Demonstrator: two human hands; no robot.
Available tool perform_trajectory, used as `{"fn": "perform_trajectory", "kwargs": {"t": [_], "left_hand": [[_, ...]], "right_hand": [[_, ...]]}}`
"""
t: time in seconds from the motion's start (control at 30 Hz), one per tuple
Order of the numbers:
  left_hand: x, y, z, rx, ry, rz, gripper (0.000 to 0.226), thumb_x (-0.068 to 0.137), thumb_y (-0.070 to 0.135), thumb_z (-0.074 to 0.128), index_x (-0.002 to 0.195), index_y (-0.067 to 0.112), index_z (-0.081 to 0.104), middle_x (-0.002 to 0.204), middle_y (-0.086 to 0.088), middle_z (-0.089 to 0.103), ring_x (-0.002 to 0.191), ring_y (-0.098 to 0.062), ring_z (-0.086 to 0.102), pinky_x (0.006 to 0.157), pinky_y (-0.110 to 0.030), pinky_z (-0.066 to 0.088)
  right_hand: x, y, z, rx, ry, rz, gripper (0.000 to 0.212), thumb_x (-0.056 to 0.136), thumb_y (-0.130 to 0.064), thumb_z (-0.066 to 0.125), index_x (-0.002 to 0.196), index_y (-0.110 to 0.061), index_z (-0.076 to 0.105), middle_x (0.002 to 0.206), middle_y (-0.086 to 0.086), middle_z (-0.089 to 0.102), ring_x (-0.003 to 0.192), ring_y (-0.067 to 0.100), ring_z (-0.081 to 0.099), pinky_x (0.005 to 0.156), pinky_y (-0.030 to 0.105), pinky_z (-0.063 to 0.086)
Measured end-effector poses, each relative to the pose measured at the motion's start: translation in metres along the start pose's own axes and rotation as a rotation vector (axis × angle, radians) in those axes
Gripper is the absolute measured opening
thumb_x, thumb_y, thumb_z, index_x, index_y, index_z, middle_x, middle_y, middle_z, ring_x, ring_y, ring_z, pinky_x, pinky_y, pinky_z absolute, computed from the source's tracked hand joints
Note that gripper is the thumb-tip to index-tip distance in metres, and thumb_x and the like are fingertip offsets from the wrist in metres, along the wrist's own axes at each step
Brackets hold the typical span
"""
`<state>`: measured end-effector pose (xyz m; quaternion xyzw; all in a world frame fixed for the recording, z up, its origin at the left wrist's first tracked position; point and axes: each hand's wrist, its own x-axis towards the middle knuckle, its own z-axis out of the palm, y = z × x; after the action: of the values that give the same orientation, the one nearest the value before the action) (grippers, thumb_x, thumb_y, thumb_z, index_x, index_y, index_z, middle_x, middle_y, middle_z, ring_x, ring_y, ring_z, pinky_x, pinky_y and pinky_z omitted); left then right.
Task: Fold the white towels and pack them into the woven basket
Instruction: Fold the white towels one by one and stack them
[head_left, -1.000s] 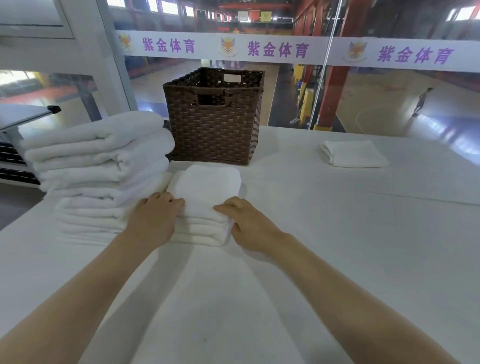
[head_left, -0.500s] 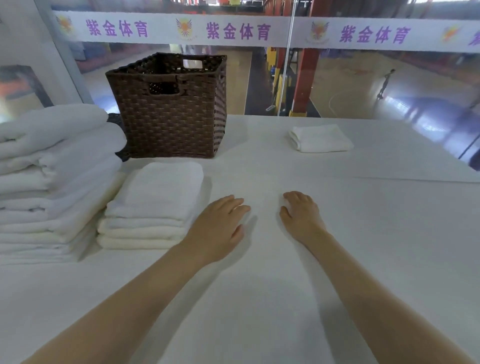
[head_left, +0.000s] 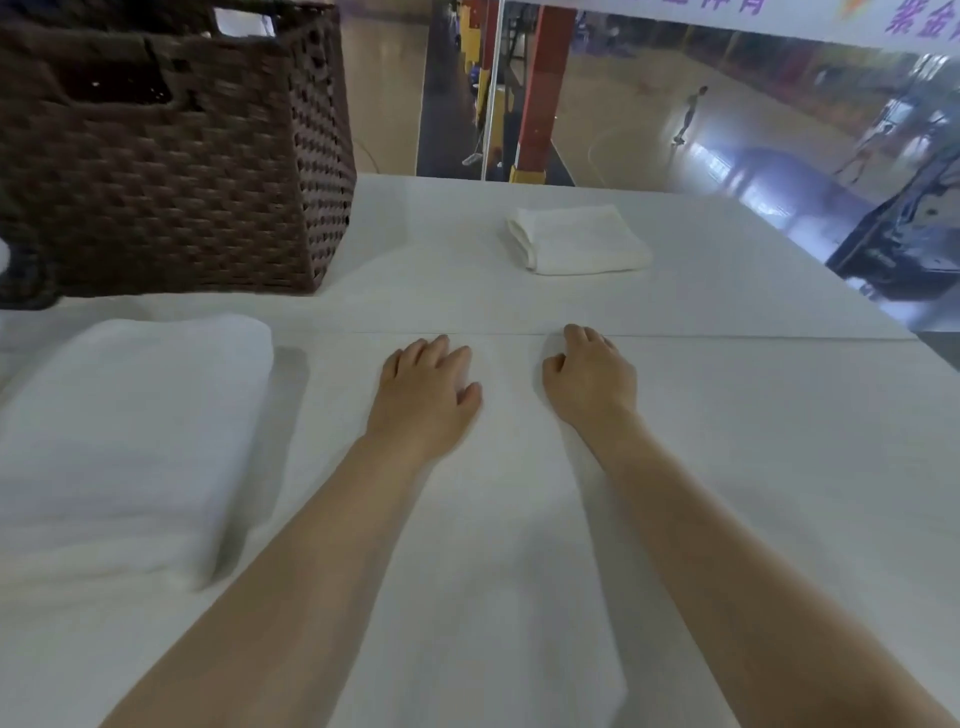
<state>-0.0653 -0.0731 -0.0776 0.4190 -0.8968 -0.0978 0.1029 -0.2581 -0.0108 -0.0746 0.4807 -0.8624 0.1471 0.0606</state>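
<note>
Both hands, left hand and right hand, relaxed and holding nothing; folded white towel beyond the fingers looks soft, floppy — grip its folded edge.

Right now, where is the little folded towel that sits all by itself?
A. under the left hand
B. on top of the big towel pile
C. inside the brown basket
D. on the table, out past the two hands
D: the small folded towel lies alone on the white table, beyond the left hand and right hand, to the right of the woven basket.
</note>
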Motion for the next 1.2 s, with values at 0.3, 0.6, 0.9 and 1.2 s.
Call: {"fn": "perform_trajectory", "kwargs": {"t": [0.3, 0.6, 0.9, 1.2], "left_hand": [[0.007, -0.003, 0.007, -0.029, 0.001, -0.009, 0.056, 0.096, 0.048, 0.031, 0.149, 0.028, 0.030, 0.161, -0.001, 0.019, 0.147, -0.022, 0.013, 0.118, -0.038, 0.005], [0.013, -0.006, 0.012, -0.033, 0.096, -0.024, 0.051, 0.085, 0.047, 0.034, 0.127, 0.026, 0.054, 0.145, -0.002, 0.046, 0.135, -0.024, 0.038, 0.109, -0.035, 0.015], [0.012, -0.007, 0.017, -0.051, 0.120, -0.017, 0.052, 0.084, 0.048, 0.033, 0.127, 0.028, 0.053, 0.145, 0.000, 0.047, 0.135, -0.023, 0.038, 0.110, -0.038, 0.023], [0.010, -0.007, 0.012, -0.201, 0.121, -0.034, 0.071, 0.086, 0.056, 0.025, 0.150, 0.024, 0.027, 0.158, 0.000, 0.025, 0.145, -0.018, 0.019, 0.117, -0.035, 0.013]], "right_hand": [[0.108, -0.016, 0.033, 0.059, 0.243, -0.068, 0.051, 0.078, -0.003, 0.050, 0.128, -0.014, 0.053, 0.130, 0.008, 0.054, 0.120, 0.032, 0.048, 0.096, 0.040, 0.040], [0.205, -0.011, 0.065, -0.091, 0.114, 0.085, 0.073, 0.091, -0.066, 0.029, 0.150, -0.021, 0.031, 0.159, 0.014, 0.023, 0.147, 0.035, 0.017, 0.120, 0.049, 0.009], [0.191, -0.002, 0.060, -0.097, 0.002, -0.006, 0.068, 0.086, -0.070, 0.037, 0.132, -0.022, 0.051, 0.131, 0.007, 0.056, 0.124, 0.032, 0.047, 0.108, 0.044, 0.029], [0.081, -0.036, 0.026, 0.011, -0.041, -0.248, 0.074, 0.084, -0.079, 0.033, 0.132, -0.026, 0.052, 0.130, -0.001, 0.056, 0.125, 0.023, 0.048, 0.109, 0.038, 0.029]]}}
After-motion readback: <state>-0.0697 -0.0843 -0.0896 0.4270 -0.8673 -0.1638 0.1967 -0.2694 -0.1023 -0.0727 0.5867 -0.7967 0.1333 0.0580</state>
